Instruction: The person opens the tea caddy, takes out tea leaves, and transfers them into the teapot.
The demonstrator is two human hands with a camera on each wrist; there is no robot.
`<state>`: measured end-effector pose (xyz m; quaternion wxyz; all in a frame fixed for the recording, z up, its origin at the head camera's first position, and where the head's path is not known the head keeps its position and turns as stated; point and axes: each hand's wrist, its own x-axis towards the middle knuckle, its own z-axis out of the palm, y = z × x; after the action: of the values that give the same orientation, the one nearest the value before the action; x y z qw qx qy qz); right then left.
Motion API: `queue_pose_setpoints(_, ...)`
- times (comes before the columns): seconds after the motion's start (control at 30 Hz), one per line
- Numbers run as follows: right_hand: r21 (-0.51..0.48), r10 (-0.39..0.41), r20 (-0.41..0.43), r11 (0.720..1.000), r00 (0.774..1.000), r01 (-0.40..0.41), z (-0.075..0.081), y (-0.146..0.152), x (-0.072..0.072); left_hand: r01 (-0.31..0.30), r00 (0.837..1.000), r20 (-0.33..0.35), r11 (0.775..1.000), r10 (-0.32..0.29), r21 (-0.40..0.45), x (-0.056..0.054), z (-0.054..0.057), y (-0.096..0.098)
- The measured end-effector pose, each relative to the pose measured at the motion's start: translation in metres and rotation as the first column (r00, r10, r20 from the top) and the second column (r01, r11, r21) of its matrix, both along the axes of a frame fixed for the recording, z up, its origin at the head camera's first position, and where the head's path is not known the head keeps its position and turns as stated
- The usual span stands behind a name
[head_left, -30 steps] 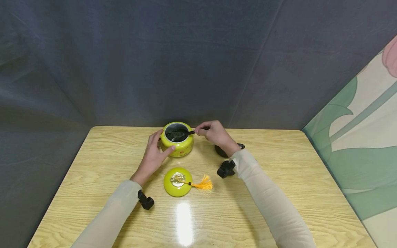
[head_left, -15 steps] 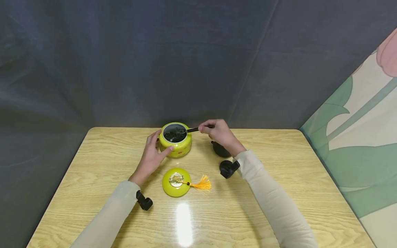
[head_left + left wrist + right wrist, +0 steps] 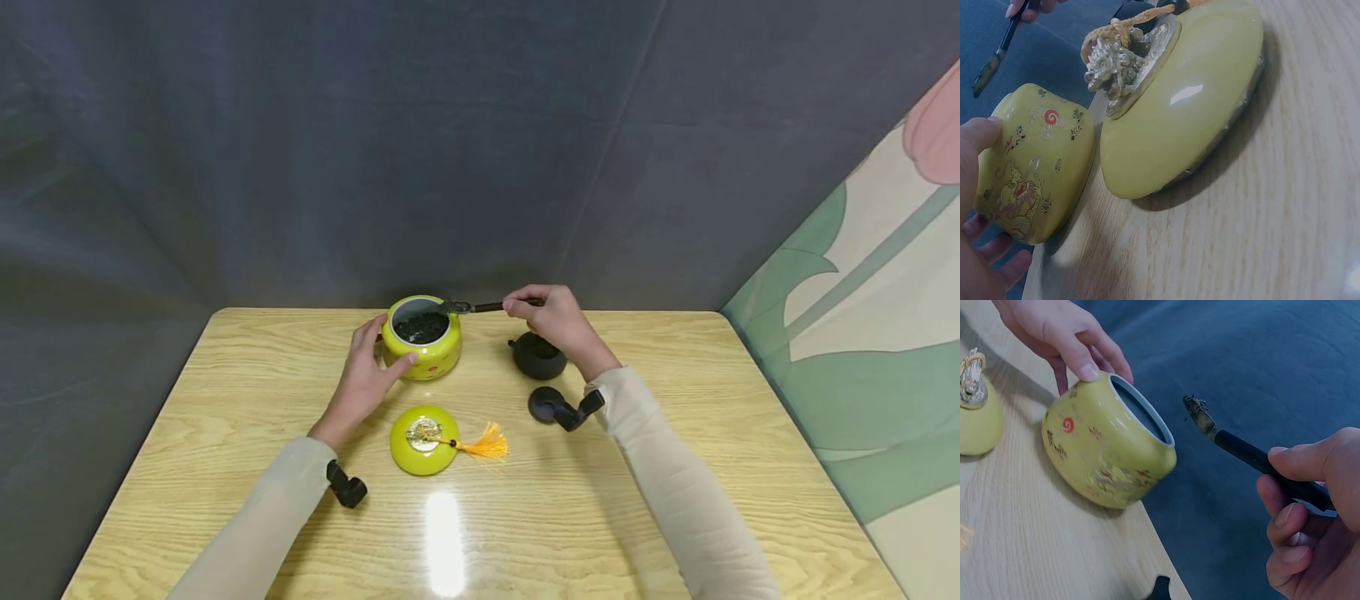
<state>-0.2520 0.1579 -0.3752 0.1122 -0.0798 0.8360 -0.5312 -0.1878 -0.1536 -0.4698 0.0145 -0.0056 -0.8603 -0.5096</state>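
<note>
My left hand grips a yellow ceramic tea jar, thumb on the near side and fingers round the left. Dark tea leaves lie inside the uncovered jar. A dragon and a red swirl decorate its wall. Between thumb and fingers, my right hand pinches the black handle of a small tea scoop. Some dried leaves sit on the scoop's tip, which is out above the jar's right rim. Below the right hand stands a small black teapot, its top uncovered.
The jar's yellow lid, with a gold figure knob and orange tassel, lies in front of the jar. A round black lid lies before the teapot. Dark cloth hangs behind the wooden table.
My right hand has lifted the scoop out of the jar and moved right, bringing its tip over the rim. The teapot shows more. My left hand stays on the jar.
</note>
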Motion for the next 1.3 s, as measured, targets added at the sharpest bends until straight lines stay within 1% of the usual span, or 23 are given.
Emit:
queue_pose_setpoints(0.13,-0.019,-0.017,0.010,1.000,1.000,0.017,0.001,0.014,0.002,-0.002,1.000,0.003,1.000,0.002,0.008,-0.001,0.000,-0.001)
queue_pose_setpoints(0.27,0.007,-0.050,0.004,0.999,0.999,0.050,0.001,0.028,0.004,-0.002,1.000,-0.001,1.000,0.002,0.015,-0.001,0.000,0.000)
queue_pose_setpoints(0.47,0.006,-0.088,0.020,0.996,0.996,0.088,-0.004,0.052,0.009,-0.002,1.000,0.007,1.000,0.002,0.013,-0.001,0.001,0.001)
queue_pose_setpoints(0.73,0.043,-0.130,0.013,0.991,0.991,0.129,-0.009,0.080,0.020,-0.001,1.000,0.022,1.000,0.001,0.017,-0.001,-0.001,0.002)
queue_pose_setpoints(1.1,0.074,-0.181,0.018,0.981,0.983,0.179,-0.025,0.111,0.035,-0.005,1.000,0.009,1.000,0.005,0.013,0.000,-0.001,0.001)
queue_pose_setpoints(1.3,0.078,-0.200,0.019,0.977,0.980,0.198,-0.035,0.123,0.040,0.000,1.000,0.013,1.000,0.000,0.004,0.000,0.000,0.001)
